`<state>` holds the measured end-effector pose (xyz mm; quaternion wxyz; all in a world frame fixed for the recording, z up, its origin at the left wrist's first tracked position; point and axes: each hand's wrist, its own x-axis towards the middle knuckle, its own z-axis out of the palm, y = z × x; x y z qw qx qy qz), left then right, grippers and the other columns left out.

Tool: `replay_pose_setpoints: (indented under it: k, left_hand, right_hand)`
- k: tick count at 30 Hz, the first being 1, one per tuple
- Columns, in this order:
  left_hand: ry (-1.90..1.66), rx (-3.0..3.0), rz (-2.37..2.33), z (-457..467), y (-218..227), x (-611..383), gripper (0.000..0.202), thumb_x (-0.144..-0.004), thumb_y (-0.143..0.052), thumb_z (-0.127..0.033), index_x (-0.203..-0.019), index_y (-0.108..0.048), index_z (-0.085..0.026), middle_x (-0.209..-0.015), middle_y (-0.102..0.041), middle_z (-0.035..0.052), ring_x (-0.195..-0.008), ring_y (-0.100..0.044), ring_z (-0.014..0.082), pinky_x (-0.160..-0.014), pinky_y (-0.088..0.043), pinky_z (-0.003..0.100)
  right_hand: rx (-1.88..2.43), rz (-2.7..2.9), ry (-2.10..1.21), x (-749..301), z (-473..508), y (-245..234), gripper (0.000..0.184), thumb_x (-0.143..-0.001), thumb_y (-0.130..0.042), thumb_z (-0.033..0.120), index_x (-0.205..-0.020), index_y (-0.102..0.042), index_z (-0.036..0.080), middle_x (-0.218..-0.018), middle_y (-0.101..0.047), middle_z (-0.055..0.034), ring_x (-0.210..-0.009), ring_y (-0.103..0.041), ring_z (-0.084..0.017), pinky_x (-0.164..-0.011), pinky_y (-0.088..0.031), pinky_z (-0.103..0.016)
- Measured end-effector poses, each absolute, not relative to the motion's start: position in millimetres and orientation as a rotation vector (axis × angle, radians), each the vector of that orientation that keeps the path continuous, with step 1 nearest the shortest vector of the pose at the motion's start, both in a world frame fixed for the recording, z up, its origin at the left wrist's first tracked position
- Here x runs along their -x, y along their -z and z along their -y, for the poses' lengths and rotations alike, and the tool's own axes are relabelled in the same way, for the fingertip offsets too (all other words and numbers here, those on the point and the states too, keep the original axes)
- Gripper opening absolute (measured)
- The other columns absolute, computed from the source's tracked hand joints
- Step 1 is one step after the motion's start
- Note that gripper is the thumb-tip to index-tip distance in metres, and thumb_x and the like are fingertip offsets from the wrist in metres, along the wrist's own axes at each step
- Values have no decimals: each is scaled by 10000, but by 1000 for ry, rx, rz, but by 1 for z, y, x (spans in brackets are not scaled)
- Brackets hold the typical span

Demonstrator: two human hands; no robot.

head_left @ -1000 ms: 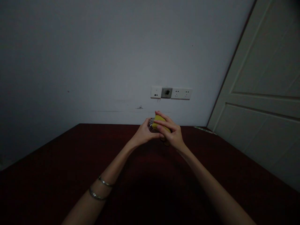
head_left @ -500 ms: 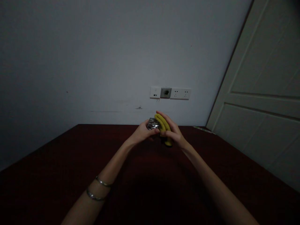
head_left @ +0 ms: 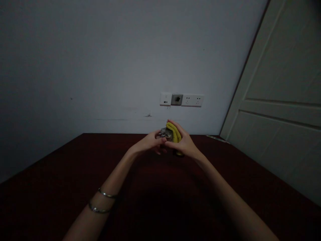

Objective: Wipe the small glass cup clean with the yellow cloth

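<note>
Over the dark red table, my left hand is closed around the near left side of a small shiny, see-through object that looks like faceted glass; its exact kind cannot be made out. A folded yellow cloth lies against the object's right side. My right hand grips this cloth, fingers behind it and thumb reaching across its front toward the object. The cloth's lower end hangs below my right palm. Part of the glass object is hidden by my fingers and the cloth.
Behind the table rises a pale wall with a row of sockets and a grey outlet. A whitish panelled door stands on the right. A thin flat strip lies at the table's back right edge.
The glass object has turned in my hands and looks clearer now. My left hand has shifted slightly left, its lower fingers showing beneath. My right thumb has moved left across the cloth.
</note>
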<state>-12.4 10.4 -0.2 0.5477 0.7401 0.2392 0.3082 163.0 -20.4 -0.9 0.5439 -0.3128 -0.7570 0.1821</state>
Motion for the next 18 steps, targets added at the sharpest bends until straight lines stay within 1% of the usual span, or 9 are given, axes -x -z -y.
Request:
replay_pose_setpoints:
  k: [2, 3, 4, 6, 9, 11, 13, 15, 18]
  left_hand:
    - [-759, -1806, -571, -10, -1, 15, 852, -581, -765, -471, -1287, -366, -209, -1038, -611, 129, -808, -643, 225, -544, -514, 274]
    - [-802, -1840, -561, -10, -1, 14, 904, -549, -800, -405, -1305, -342, -220, -1083, -595, 134, -876, -632, 241, -591, -527, 296]
    - [-852, -1878, -544, -10, -1, 14, 927, -518, -824, -346, -1301, -344, -219, -1109, -583, 133, -938, -615, 254, -654, -534, 324]
    - [-933, -1950, -518, -9, -1, 11, 877, -486, -842, -282, -1237, -398, -190, -1113, -578, 123, -1001, -588, 260, -771, -520, 376]
    - [-980, -2004, -561, -7, -1, 6, 729, -506, -834, -289, -1119, -464, -156, -1065, -591, 108, -991, -586, 260, -837, -495, 431]
    - [-995, -2023, -603, -6, -2, 5, 691, -512, -828, -299, -1089, -477, -154, -1047, -597, 103, -990, -586, 269, -862, -480, 464]
    - [-1026, -2050, -617, -4, -3, 5, 688, -510, -826, -296, -1088, -479, -156, -1067, -593, 102, -1017, -578, 278, -899, -459, 478]
    - [-1062, -2079, -630, -2, -4, 5, 703, -518, -820, -295, -1112, -470, -155, -1091, -589, 102, -1038, -570, 279, -921, -445, 478]
    - [-1097, -2106, -658, -1, -4, 4, 723, -543, -805, -307, -1152, -450, -149, -1097, -593, 107, -1018, -581, 265, -902, -456, 461]
  right_hand:
    - [761, 1693, -531, -161, 20, 0, 763, -609, -760, 380, -1298, -465, 238, -1270, -545, -90, -1149, -534, -254, -1011, -410, -439]
    - [767, 1651, -569, -160, 21, -1, 762, -599, -764, 383, -1288, -476, 231, -1246, -566, -91, -1128, -550, -253, -996, -425, -436]
    - [770, 1620, -602, -158, 21, -2, 763, -594, -765, 386, -1283, -481, 226, -1228, -581, -92, -1111, -562, -252, -985, -434, -434]
    - [768, 1594, -645, -155, 21, -3, 762, -595, -763, 393, -1279, -478, 219, -1218, -587, -98, -1101, -568, -249, -977, -443, -430]
    - [756, 1617, -636, -154, 20, -4, 731, -636, -733, 430, -1281, -461, 223, -1245, -562, -102, -1116, -554, -241, -983, -437, -424]
    - [746, 1667, -608, -156, 19, -2, 639, -719, -656, 472, -1276, -455, 235, -1263, -542, -95, -1145, -531, -232, -1007, -412, -423]
    - [727, 1710, -581, -158, 19, -1, 535, -813, -534, 504, -1274, -448, 247, -1275, -526, -86, -1177, -504, -221, -1035, -378, -430]
    - [707, 1742, -506, -159, 21, -1, 473, -866, -444, 505, -1271, -450, 260, -1310, -497, -79, -1226, -459, -220, -1066, -330, -444]
    - [670, 1824, -292, -158, 28, -4, 403, -885, -429, 471, -1236, -496, 286, -1380, -437, -61, -1295, -377, -228, -1096, -268, -464]
